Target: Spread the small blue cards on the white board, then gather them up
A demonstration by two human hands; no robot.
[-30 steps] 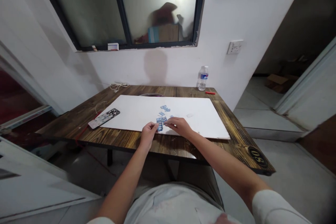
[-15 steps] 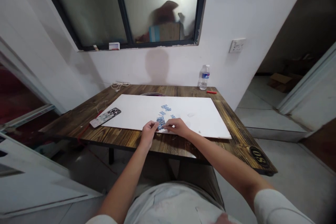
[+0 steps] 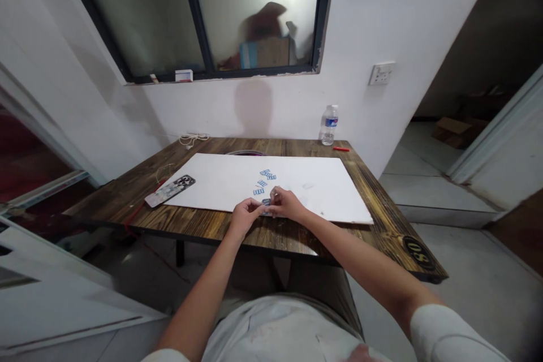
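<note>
My left hand is closed, its thumb and fingertips pinching a small blue slatted piece from the left. From the right, the bent fingers of my right hand grip the same piece, and its lower part is partly hidden by the fingertips. Both hands are over the near edge of a white board. Just beyond them lies a flat blue piece with bars. Farther back are another small barred piece and a cluster of similar blue pieces. What they are exactly is too small to make out.
The board rests on a dark wooden table. A patterned phone overlaps the board's left corner. Toward the wall stand a plastic bottle, a red pen and a white cable.
Both hands have shifted slightly and come closer together around the piece. The blue pieces near the left fingertips are now less covered. My right hand hides the small piece formerly visible beyond it.
</note>
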